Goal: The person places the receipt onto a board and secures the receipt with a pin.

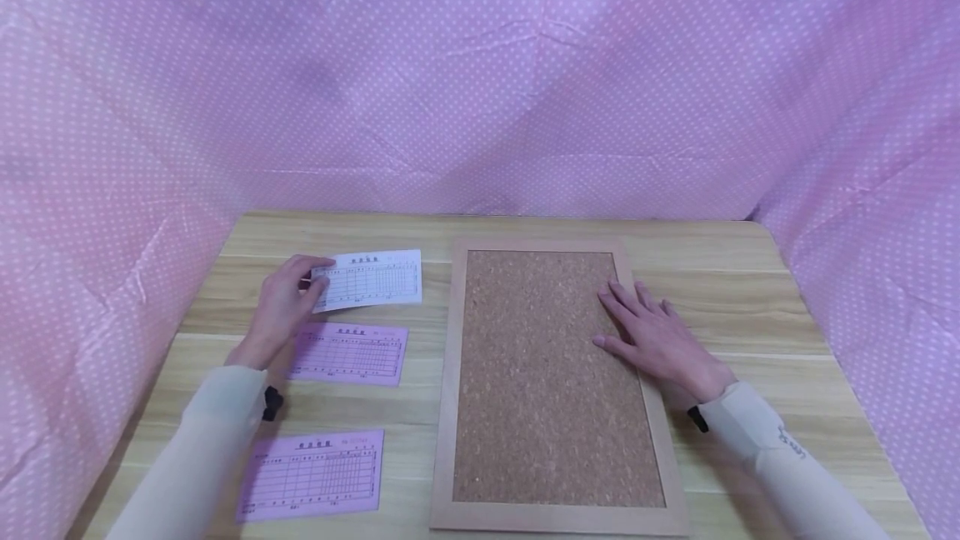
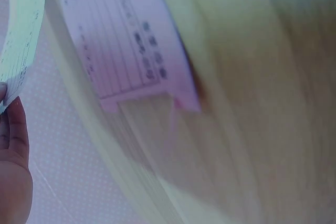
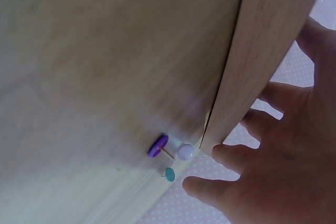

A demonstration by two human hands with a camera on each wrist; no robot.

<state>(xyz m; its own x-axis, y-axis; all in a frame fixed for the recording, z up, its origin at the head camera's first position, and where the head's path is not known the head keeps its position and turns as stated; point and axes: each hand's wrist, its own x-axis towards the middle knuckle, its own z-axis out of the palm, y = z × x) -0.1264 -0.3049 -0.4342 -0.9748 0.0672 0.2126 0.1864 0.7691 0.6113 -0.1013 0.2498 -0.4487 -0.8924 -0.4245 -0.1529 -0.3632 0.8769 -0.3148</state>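
My left hand (image 1: pixel 279 302) pinches the left edge of a white printed receipt slip (image 1: pixel 371 280), which tilts up slightly from the table in the head view. In the left wrist view, thumb and fingers hold that slip (image 2: pixel 23 35) at the far left. Just below lies a pink receipt slip (image 1: pixel 352 354), its left end partly covered by my wrist. Another pink receipt slip (image 1: pixel 315 477) lies nearer me. My right hand (image 1: pixel 652 336) rests with spread fingers on the right side of a wood-framed cork board (image 1: pixel 547 373), fingertips reaching onto the cork.
Purple (image 3: pixel 158 146), pale (image 3: pixel 185 152) and teal thumbtacks (image 3: pixel 169 174) lie on the table beside the board's frame in the right wrist view. The wooden table (image 1: pixel 750 298) ends at a pink polka-dot cloth (image 1: pixel 495 107) behind and at both sides.
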